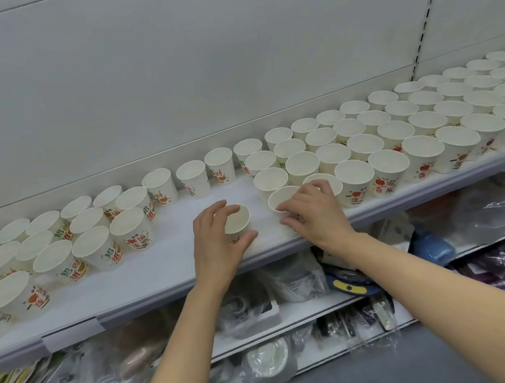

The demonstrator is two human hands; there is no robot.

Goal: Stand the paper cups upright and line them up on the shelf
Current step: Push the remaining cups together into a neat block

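White paper cup [236, 219] stands upright in the left hand [216, 241]'s curled grip on the white shelf [163, 266], while the right hand [311, 211] pinches the neighbouring row-end cup [284, 197]; next it likely needs sliding right to close the gap.

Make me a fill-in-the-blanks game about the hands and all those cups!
1. The left hand grips one paper ____ standing alone.
2. The right hand rests on a cup at the ____ edge of the shelf.
3. Every cup's open mouth faces ____.

Missing words: cup; front; up
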